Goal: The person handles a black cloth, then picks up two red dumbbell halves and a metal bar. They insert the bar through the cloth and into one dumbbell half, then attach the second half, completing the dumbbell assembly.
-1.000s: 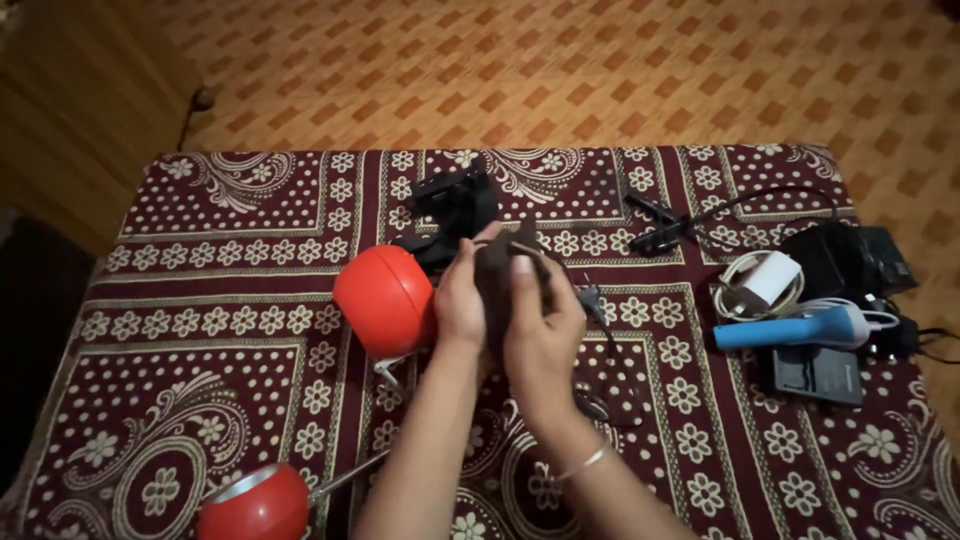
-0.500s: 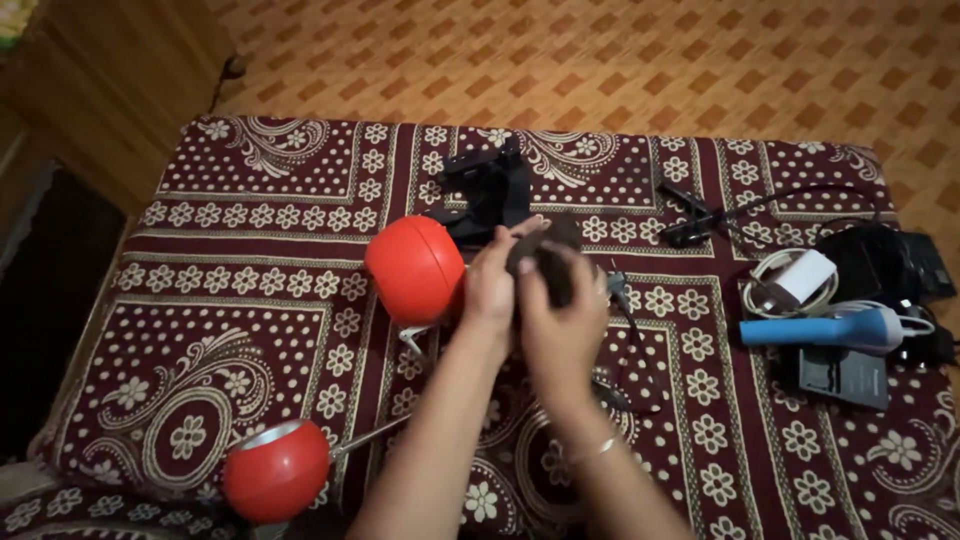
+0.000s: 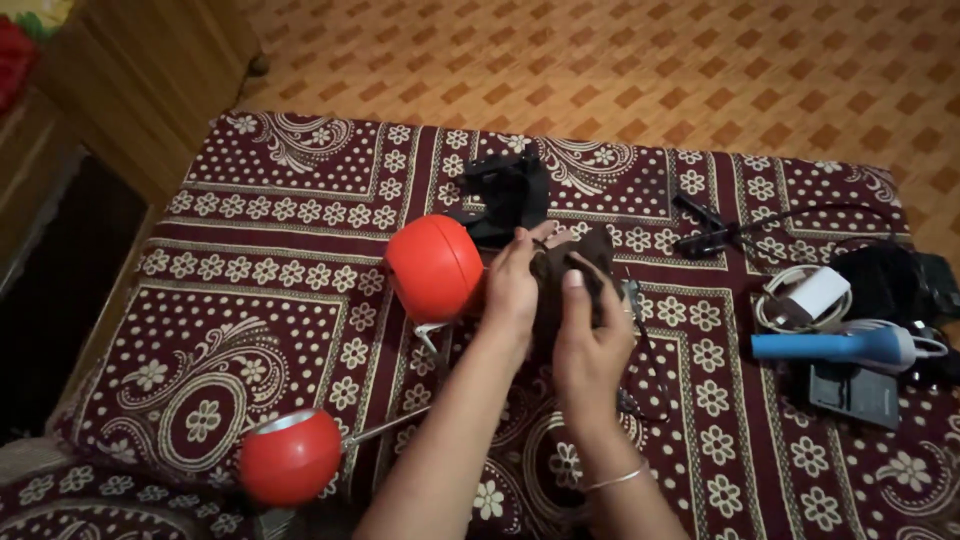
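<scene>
While a small dark brown piece [image 3: 575,275] was clasped by the left hand [image 3: 512,290] and right hand [image 3: 590,345], both grips closed, it seemed light and stiff, best held by its edges.

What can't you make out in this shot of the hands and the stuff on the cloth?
- Dark object, head view: both hands' grip, left hand and right hand, covers most of it.
- Black items: cut off by the right edge.
- Lower red dome: its base leaves the bottom edge.
- Black device behind: too dark to identify.
</scene>
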